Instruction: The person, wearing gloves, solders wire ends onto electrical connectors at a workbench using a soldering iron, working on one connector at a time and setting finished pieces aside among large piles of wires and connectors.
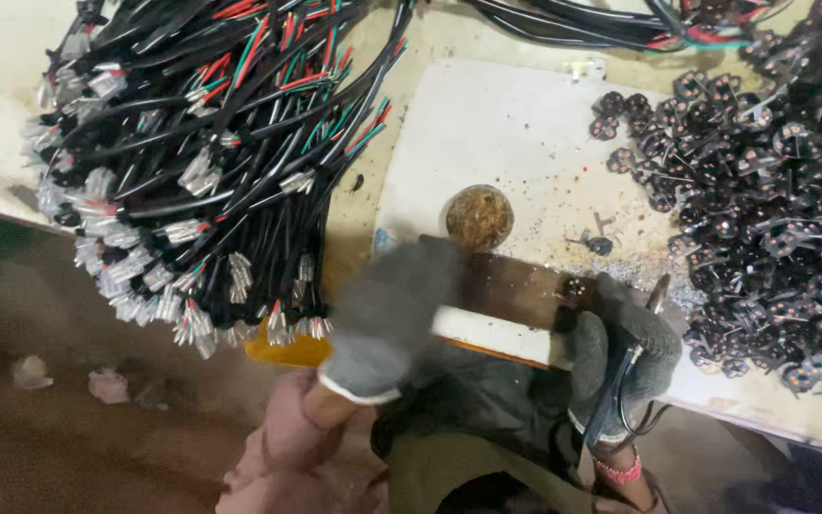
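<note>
Grey knit gloves cover both of the person's hands at the edge of a white board (497, 133). The left hand (387, 319) is blurry and reaches toward a big bundle of black cables (211, 143) with red and green wires and clear plastic ends. I cannot tell how far open it is, or if it has hold of anything. The right hand (620, 338) is closed around a thin tool with a dark cord (625, 376), a soldering iron by the look of it, and its tip sits by a small black round part (575, 286) on the dark wood block (511, 286). A round brown pot (478, 217) stands just behind the block. A big heap of the same black parts (763, 190) lies on the right. With so many cables and parts piled up, I think lots of work is left.
</note>
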